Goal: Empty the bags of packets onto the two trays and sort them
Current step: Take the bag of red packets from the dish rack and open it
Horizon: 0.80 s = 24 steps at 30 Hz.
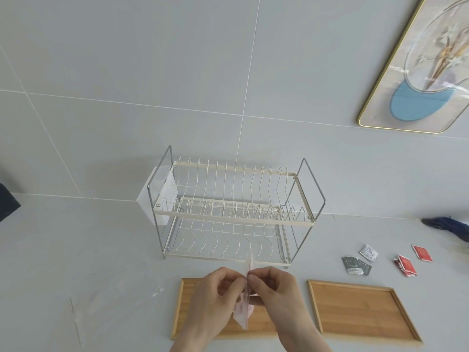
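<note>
Between your two hands, over the left tray [177, 311], hangs a small clear bag [243, 313] with something pinkish inside. Your left hand [215, 298] and right hand [272, 290] are close together, each pinching the bag's top edge between thumb and fingertips, so both are clamped on the bag. You look to be pulling its mouth open, so the step in hand is the emptying, not yet the sorting.

Both wooden trays lie side by side near the front edge of the counter, and both are bare; the right tray [363, 311] has nothing on it. Beyond its far edge, toward the right end of the counter, loose packets already lie off the trays: grey packets [356, 266], a white packet [369, 252], and red packets [406, 266], one more [422, 253] further right. A wire dish rack [228, 212] stands against the wall behind your hands.

Next, part the seal fully, tip the bag so its contents drop onto the left tray, then gather the strays by colour.
</note>
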Each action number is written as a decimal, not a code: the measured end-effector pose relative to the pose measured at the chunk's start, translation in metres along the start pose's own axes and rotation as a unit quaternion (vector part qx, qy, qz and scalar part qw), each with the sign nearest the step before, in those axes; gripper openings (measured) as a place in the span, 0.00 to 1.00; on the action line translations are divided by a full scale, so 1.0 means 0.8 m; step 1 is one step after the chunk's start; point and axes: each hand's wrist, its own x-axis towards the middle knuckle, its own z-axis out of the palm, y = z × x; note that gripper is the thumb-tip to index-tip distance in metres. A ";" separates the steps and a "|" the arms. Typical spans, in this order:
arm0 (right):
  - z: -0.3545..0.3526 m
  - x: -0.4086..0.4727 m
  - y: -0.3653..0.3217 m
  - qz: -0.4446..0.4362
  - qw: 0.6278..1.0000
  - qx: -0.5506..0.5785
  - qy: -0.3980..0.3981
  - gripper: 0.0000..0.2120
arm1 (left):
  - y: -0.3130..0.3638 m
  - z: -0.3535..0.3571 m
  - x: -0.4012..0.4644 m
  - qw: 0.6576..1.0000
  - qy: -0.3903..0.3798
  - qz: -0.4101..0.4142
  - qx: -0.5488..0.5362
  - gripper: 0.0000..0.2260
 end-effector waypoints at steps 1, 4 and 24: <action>-0.001 0.001 -0.001 -0.002 1.000 0.001 0.002 0.06 | 0.003 0.000 -0.001 1.000 -0.004 0.000 -0.010 0.04; -0.001 0.004 -0.002 0.001 1.000 -0.010 0.000 0.06 | 0.002 0.000 0.001 1.000 -0.008 0.013 0.021 0.07; -0.038 0.013 0.017 -0.089 0.948 -0.293 0.086 0.11 | -0.026 -0.043 0.013 0.981 0.073 -0.033 0.175 0.06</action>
